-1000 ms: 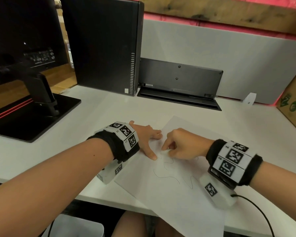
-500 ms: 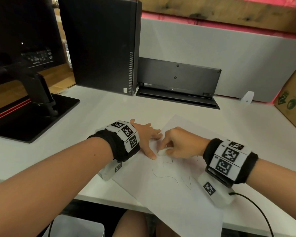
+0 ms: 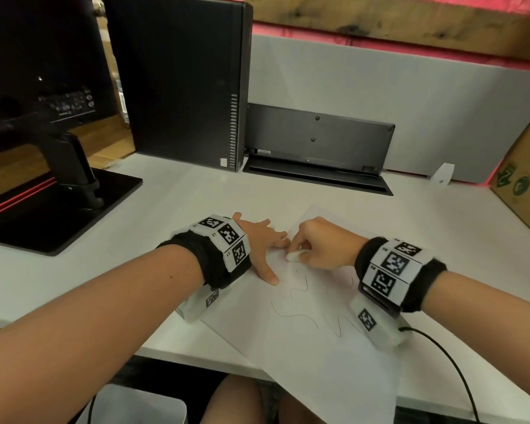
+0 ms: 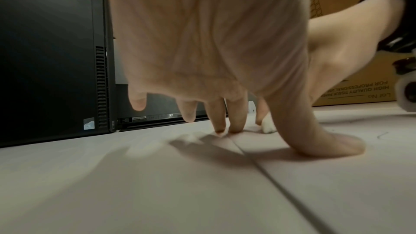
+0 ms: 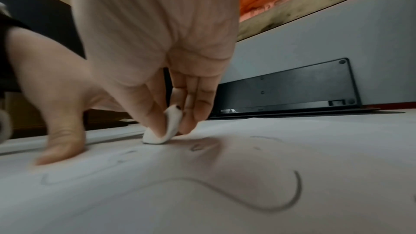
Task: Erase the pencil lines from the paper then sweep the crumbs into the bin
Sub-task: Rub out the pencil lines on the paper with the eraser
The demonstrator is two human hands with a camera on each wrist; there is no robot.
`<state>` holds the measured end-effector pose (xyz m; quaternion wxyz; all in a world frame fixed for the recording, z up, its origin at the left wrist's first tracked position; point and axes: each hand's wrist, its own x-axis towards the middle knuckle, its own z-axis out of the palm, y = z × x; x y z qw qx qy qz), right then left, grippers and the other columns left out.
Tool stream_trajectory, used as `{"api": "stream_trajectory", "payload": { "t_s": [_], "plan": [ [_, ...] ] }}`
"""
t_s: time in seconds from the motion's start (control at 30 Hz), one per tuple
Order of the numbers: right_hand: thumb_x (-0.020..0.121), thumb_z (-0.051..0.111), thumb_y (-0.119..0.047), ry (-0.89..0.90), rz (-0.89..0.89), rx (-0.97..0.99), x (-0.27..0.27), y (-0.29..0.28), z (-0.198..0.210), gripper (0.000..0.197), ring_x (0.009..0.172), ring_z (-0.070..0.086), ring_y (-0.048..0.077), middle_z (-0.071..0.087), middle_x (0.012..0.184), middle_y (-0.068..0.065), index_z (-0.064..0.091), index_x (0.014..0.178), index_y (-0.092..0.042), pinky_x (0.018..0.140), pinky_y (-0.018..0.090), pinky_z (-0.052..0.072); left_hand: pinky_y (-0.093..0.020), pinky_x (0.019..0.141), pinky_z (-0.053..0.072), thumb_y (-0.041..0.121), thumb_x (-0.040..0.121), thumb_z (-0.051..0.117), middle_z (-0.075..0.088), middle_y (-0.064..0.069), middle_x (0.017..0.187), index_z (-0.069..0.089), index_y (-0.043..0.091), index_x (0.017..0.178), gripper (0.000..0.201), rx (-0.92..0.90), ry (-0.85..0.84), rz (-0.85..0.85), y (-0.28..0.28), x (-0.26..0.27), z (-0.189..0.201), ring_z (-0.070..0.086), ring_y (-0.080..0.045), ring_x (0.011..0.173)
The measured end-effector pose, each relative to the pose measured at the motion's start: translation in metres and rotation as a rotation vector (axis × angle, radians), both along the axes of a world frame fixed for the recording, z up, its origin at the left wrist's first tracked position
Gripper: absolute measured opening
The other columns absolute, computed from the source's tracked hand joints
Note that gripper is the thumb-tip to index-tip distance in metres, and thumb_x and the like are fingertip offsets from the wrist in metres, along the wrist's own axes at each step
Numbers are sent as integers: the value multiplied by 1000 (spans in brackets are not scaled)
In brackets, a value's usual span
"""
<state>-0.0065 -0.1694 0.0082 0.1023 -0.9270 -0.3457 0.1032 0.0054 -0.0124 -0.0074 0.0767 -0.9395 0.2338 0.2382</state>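
1 sheet of smooth white paper (image 3: pixel 318 356) lies at an angle on a matte white desk (image 3: pixel 172 203), its near corner hanging over the desk's front edge. Several thin, wavy grey pencil lines (image 3: pixel 297 293) cross the sheet's middle; the wrist views show them partly faint and smudged. The right hand (image 3: pixel 322 243) pinches 1 small, rounded white eraser (image 5: pixel 163 128) between thumb and curled fingers, its lower end touching the paper at the upper end of the lines. The left hand (image 3: pixel 259 240) lies spread and relaxed just beside it, gripping nothing, with 2 fingertips (image 4: pixel 220 129) and the thumb pressing on the sheet's left edge. Each wrist wears 1 black band with white square-patterned tags. At the back stand 1 tall black computer tower (image 3: pixel 178 78), 1 flat dark slab (image 3: pixel 317 142) leaning on a grey partition, and 1 black monitor (image 3: pixel 40 56) on a square base. 1 brown cardboard box (image 3: pixel 527 175) sits at the right. 1 pale plastic bin (image 3: pixel 135 408) shows below the desk edge.
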Motion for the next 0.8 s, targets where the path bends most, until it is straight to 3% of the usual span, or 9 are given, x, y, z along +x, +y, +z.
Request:
{"api": "stream_trajectory", "payload": {
  "t_s": [0.13, 0.23, 0.4, 0.5, 0.57, 0.6, 0.67, 0.73, 0.8],
  "plan": [
    [81, 52, -1, 31, 25, -37, -8, -2, -3, 32, 58, 42, 4, 44, 62, -15, 72, 103, -12, 58, 11, 35, -65, 107, -3, 64, 79, 58, -1, 19, 157, 8, 40, 150, 90, -7, -8, 14, 1, -1, -1, -9, -16, 146],
    [81, 54, -4, 86, 69, -43, -20, -4, -2, 31, 62, 45, 8, 51, 67, -7, 73, 103, -15, 62, 17, 41, -63, 108, -4, 64, 77, 59, -2, 19, 157, 8, 38, 150, 93, -18, -6, 26, 2, 1, -2, -9, -15, 146],
    [88, 56, -14, 12, -10, -19, 0, -4, 0, 22, 61, 44, 2, 46, 62, -21, 73, 102, -13, 63, 13, 34, -63, 110, -3, 63, 80, 58, -3, 19, 157, 4, 39, 150, 91, -14, 8, 24, 1, -3, 2, -9, -15, 146],
    [80, 53, -1, 28, 10, -59, -6, -7, -4, 27, 61, 46, 11, 51, 64, -3, 72, 99, -6, 61, 22, 39, -63, 109, -3, 63, 80, 57, -3, 18, 157, 4, 38, 150, 91, -3, 4, 18, 1, -4, 2, -9, -15, 146],
    [78, 53, 0, 77, 33, -56, -14, -11, -7, 26, 69, 51, 29, 58, 75, 20, 70, 96, -2, 60, 26, 40, -62, 110, -4, 63, 81, 56, -4, 18, 157, 3, 36, 150, 91, -1, 5, 23, 2, -4, 3, -10, -15, 146],
    [78, 54, -1, 94, 44, -47, -16, -13, -6, 26, 71, 52, 32, 59, 78, 23, 72, 96, -5, 60, 26, 40, -62, 110, -5, 63, 81, 56, -4, 19, 157, 3, 35, 150, 92, -4, 7, 27, 2, -4, 3, -10, -14, 146],
    [82, 57, -6, 77, 52, -33, -12, -13, -5, 22, 65, 52, 22, 61, 74, 15, 74, 96, -11, 60, 23, 40, -61, 110, -4, 62, 81, 57, -4, 19, 157, 3, 35, 150, 92, -10, 11, 29, 2, -5, 3, -10, -14, 146],
    [87, 60, -15, 22, 36, -27, -1, -11, -3, 18, 61, 47, 6, 56, 67, -5, 74, 98, -14, 61, 14, 37, -62, 110, -4, 62, 81, 57, -5, 19, 157, 2, 37, 150, 92, -9, 17, 33, 1, -5, 4, -10, -14, 146],
    [89, 59, -18, 0, 20, -22, 4, -9, -3, 19, 63, 45, 1, 52, 68, -13, 73, 101, -15, 61, 10, 34, -62, 109, -4, 62, 81, 57, -5, 19, 157, 2, 38, 150, 91, -7, 19, 39, 0, -5, 3, -11, -14, 146]
  ]
}}
